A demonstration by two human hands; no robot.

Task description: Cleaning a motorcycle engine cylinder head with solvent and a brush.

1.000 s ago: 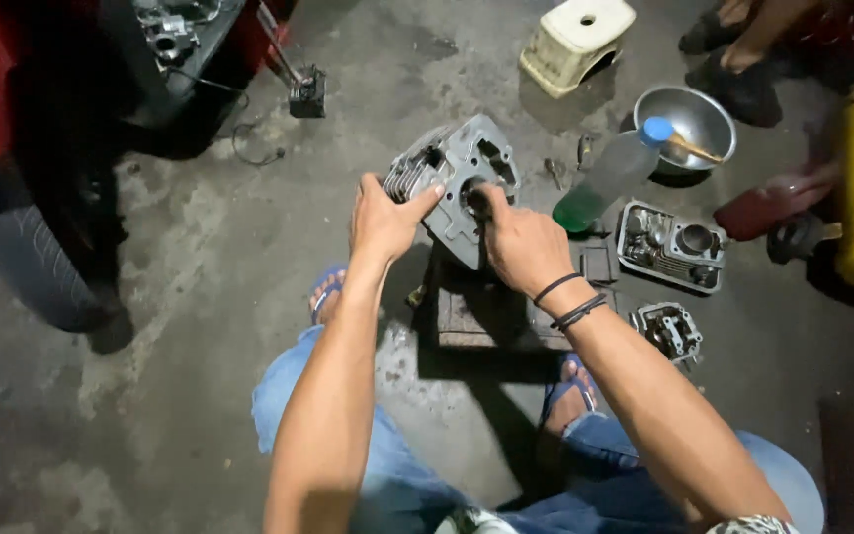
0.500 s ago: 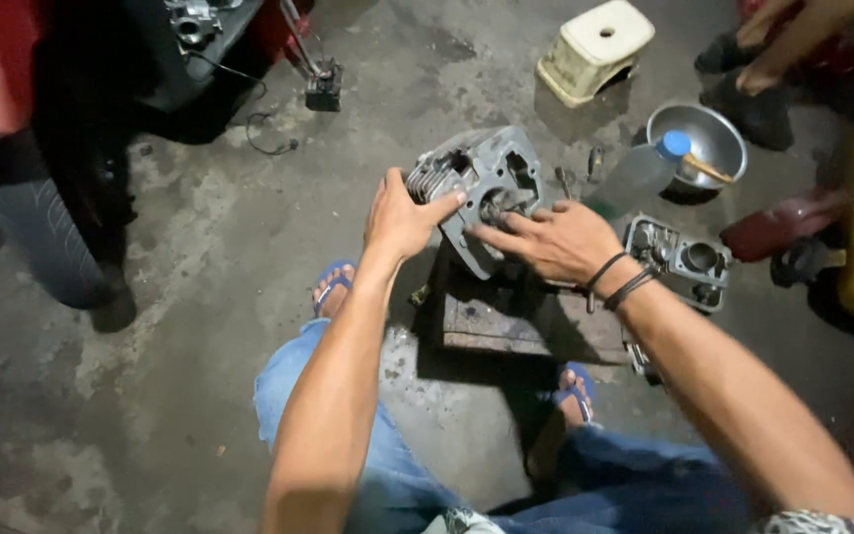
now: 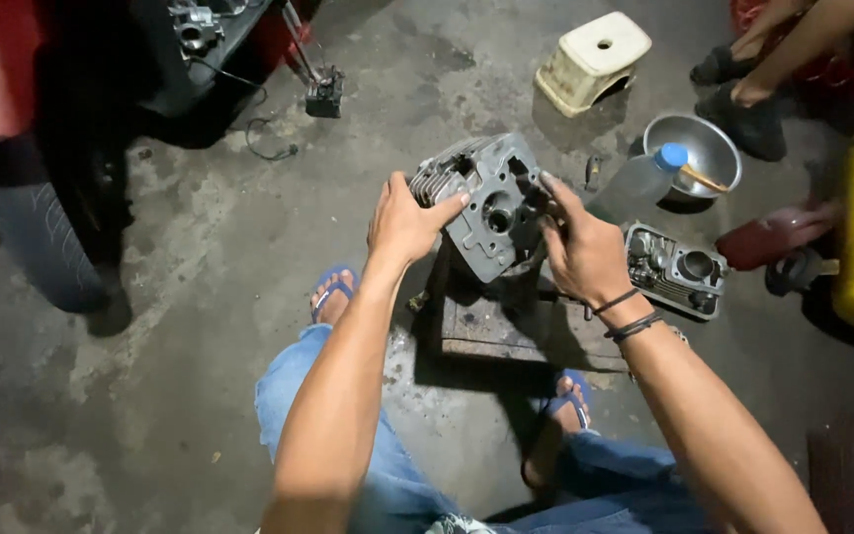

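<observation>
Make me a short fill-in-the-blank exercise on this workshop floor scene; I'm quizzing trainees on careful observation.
1. The grey finned metal engine cylinder block is gripped by ____ hands, the left hand and the right hand.
2. The clear plastic bottle has a ____ cap.
3. The block is held above a dark ____ block on the concrete floor.
4. The round metal bowl lies beside an overturned cream plastic ____.

Missing words: both; blue; wooden; stool
</observation>
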